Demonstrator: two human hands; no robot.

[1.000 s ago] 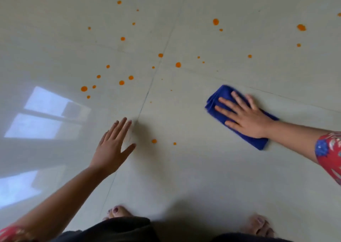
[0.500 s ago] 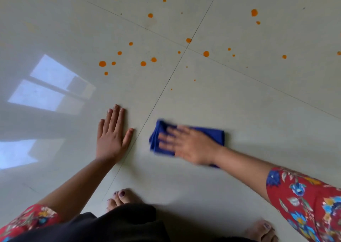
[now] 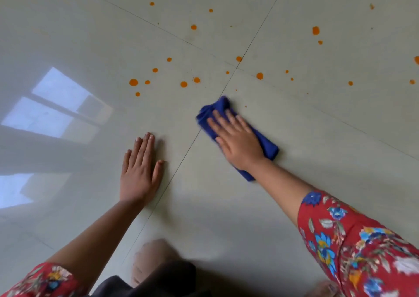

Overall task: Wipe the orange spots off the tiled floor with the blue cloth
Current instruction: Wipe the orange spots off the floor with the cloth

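Blue folded cloth (image 3: 216,108) lies on the glossy pale tiled floor (image 3: 306,172) at a grout line, pressed flat under the right hand (image 3: 238,142), fingers straight. Orange spots (image 3: 133,82) scatter just beyond it. Left hand (image 3: 140,172) rests flat on the floor nearby, fingers straight, holding nothing.

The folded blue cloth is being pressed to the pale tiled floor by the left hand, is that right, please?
Not quite: the head view shows the right hand pressing the folded blue cloth to the pale tiled floor; the left hand lies flat on bare tile.
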